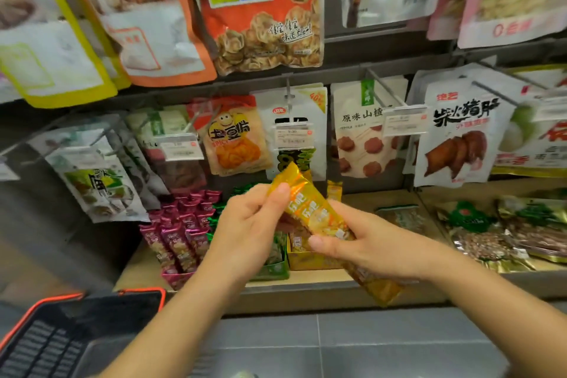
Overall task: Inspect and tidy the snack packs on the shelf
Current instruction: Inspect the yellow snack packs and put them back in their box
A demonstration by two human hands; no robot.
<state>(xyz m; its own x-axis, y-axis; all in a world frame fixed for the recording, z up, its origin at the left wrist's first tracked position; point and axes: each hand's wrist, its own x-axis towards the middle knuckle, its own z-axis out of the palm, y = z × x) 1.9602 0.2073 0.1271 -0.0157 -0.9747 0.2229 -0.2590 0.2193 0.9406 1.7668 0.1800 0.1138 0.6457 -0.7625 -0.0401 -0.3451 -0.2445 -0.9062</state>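
A long yellow-orange snack pack (310, 209) is held tilted in front of the bottom shelf, its top end up left and its lower end (383, 288) down right. My left hand (248, 230) pinches its upper part with thumb and fingers. My right hand (365, 242) grips its middle from the right. Behind my hands stand a yellow display box (306, 259) with more such packs, a green box (273, 270) and a box of magenta packs (181, 239).
The wooden shelf (306, 291) also carries green-gold bags (497, 233) at the right. Hanging snack bags fill pegs above, among them an orange bag (264, 9) and white price tags (294, 136). A black basket with an orange rim (76, 334) sits at lower left on the grey tile floor.
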